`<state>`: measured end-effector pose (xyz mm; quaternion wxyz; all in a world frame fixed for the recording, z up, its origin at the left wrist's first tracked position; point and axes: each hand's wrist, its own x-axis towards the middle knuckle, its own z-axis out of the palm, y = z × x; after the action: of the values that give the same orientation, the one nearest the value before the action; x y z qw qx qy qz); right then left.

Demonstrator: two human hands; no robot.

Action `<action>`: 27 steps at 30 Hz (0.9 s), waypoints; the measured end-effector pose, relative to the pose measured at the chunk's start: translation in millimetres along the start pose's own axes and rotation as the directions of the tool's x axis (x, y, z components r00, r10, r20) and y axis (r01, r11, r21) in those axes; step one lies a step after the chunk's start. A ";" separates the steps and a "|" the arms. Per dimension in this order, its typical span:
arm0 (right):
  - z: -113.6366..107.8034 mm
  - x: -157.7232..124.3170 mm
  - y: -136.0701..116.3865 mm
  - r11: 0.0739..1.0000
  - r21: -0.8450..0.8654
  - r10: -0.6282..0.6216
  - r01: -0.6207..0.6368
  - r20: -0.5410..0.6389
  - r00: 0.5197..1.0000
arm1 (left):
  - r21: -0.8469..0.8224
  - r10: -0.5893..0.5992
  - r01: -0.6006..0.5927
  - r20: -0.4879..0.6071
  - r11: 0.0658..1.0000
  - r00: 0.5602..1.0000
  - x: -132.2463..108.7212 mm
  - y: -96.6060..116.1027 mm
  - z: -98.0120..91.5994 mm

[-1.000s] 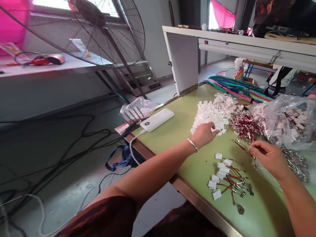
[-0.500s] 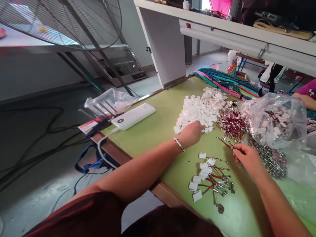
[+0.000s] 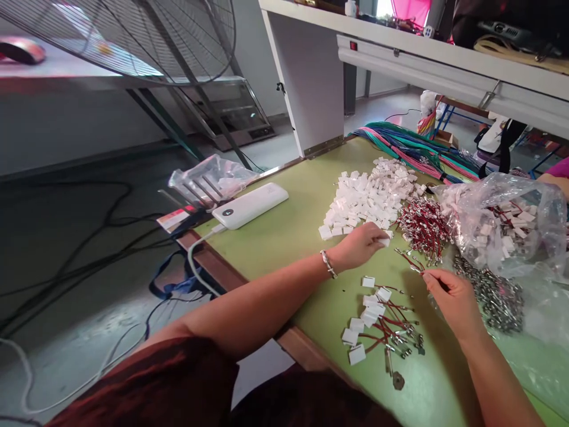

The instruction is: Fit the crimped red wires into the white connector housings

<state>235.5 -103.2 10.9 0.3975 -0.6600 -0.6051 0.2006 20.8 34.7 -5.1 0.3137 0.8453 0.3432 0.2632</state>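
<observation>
My left hand (image 3: 361,244) pinches a small white connector (image 3: 384,241) at the near edge of a heap of white plastic connectors (image 3: 368,196) on the green table (image 3: 293,237). My right hand (image 3: 447,292) grips the end of a red wire with a metal terminal (image 3: 408,260), drawn from the bundle of red wires (image 3: 420,222). Between my forearms lies a small batch of finished pieces (image 3: 377,323), white connectors with red wires attached.
A clear plastic bag (image 3: 507,222) of parts and a pile of metal clips (image 3: 493,293) lie at the right. A white power bank (image 3: 249,205) and its cable sit at the left table edge, coloured cables (image 3: 409,148) at the back. Another person's arm (image 3: 553,181) shows far right.
My left hand drew back from the white heap with one connector between its fingers. My right hand stayed on the red wire. The camera shifted slightly.
</observation>
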 end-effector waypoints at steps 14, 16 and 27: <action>11.8 -5.0 -1.0 0.981 -0.108 -0.165 0.162 -0.018 0.986 | -0.676 -0.061 0.278 0.326 0.682 0.943 -10.7 17.0 24.9; 12.5 -4.6 0.2 0.980 -0.101 -0.171 0.170 0.004 0.985 | -0.673 -0.029 0.259 0.332 0.693 0.943 -11.2 17.6 23.7; 13.5 -7.7 7.0 0.955 -0.184 -0.227 0.231 0.040 0.973 | -0.700 -0.011 0.362 0.452 0.616 0.892 -9.2 11.4 24.1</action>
<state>228.4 -106.5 -4.2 0.3484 -0.6182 -0.6973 0.1014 35.7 13.0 -15.1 0.7328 0.6237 0.2138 0.1681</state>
